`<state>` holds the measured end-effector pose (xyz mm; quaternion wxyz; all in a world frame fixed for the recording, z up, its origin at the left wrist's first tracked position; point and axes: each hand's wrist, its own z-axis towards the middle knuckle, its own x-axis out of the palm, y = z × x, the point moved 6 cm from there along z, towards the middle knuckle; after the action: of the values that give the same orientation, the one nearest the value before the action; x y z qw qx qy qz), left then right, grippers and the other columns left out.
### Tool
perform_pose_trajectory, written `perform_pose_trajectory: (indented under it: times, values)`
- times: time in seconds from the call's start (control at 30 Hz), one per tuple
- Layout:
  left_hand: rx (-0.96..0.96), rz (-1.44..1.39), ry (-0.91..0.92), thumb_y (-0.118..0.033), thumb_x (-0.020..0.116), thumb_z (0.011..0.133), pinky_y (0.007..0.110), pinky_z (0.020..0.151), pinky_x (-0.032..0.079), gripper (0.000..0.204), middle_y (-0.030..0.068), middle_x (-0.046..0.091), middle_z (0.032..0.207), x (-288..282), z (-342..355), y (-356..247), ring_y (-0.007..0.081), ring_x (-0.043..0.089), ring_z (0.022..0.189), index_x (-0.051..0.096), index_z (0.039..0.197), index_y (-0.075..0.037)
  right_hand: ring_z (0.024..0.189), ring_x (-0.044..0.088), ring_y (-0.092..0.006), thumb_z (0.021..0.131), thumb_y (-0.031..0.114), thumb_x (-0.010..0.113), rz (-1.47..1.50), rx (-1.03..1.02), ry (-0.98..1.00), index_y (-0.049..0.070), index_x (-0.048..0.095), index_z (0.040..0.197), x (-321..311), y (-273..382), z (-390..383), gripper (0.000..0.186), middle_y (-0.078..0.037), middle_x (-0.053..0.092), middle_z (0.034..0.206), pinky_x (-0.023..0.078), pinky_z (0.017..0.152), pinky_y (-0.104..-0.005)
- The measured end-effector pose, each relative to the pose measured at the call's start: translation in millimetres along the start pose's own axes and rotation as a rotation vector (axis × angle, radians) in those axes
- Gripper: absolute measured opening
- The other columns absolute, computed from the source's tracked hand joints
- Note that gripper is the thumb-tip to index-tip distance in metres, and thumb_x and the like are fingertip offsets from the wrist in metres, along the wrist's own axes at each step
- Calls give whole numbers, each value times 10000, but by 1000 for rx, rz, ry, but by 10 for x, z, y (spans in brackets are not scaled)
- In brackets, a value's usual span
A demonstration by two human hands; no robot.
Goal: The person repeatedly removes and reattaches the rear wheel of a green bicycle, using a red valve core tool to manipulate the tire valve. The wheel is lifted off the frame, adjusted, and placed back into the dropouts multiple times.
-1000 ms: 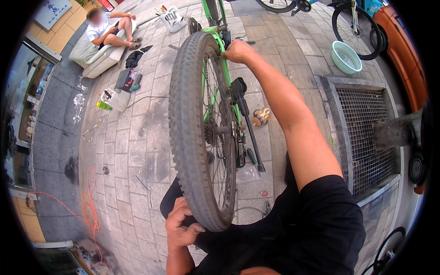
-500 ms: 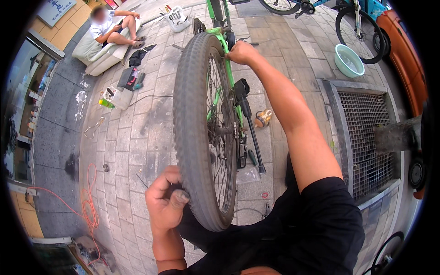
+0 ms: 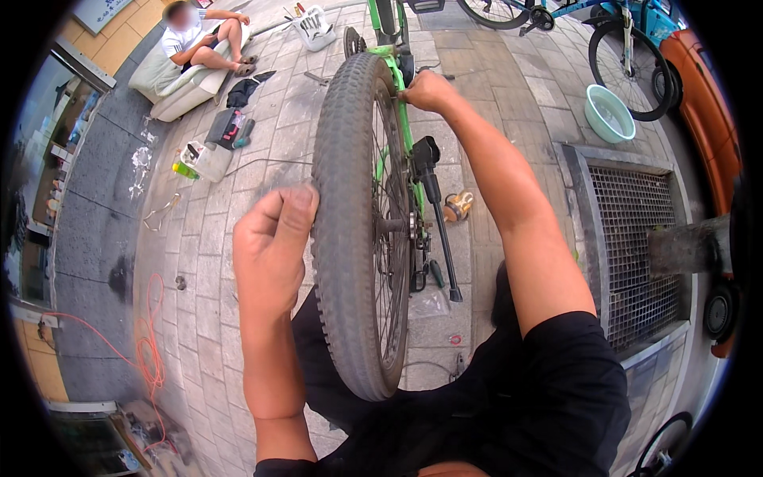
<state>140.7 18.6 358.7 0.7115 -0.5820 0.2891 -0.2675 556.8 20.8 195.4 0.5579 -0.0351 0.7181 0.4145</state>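
A green bicycle stands with its knobby rear tire upright before me. My left hand is at the tire's left side, fingers curled and thumb against the tread edge. My right hand is closed at the green frame beside the top of the wheel; its fingertips are partly hidden. Right of the wheel are a black rod-like part, a gold-coloured object and a green-handled tool lower down.
A person sits on a pale sofa. Tool containers, an orange hose and a white bucket lie leftward and ahead. Rightward are a turquoise basin, a drain grate, another bicycle and an orange vehicle.
My left hand has moved up along the tire's left side from near its bottom. My right hand stays at the frame; the bicycle appears slightly further right in view.
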Motion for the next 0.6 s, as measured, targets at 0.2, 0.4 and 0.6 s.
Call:
perform_pose_trajectory:
  times: [0.2,0.4,0.6]
  values:
    - [16,-5,0,-334,679,1056,207,736,405,353,-60,641,901,107,174,-84,27,502,825,735,993,9,1006,722,-339,847,459,786,2,-24,-48,106,822,1025,6,-24,0,397,-172,762,1071,560,907,-433]
    - [18,12,29,-337,687,1050,210,737,411,355,-53,642,898,95,181,-72,29,506,820,729,984,9,1223,673,-352,850,478,785,14,20,49,108,793,1158,13,-47,23,481,-172,724,1290,533,1030,-447]
    - [32,58,60,-278,690,1042,216,744,413,305,-41,628,878,-61,-190,-40,46,511,809,686,972,19,1224,673,-351,853,474,783,19,22,57,98,788,1168,-32,4,-26,491,-176,722,1291,534,1029,-445]
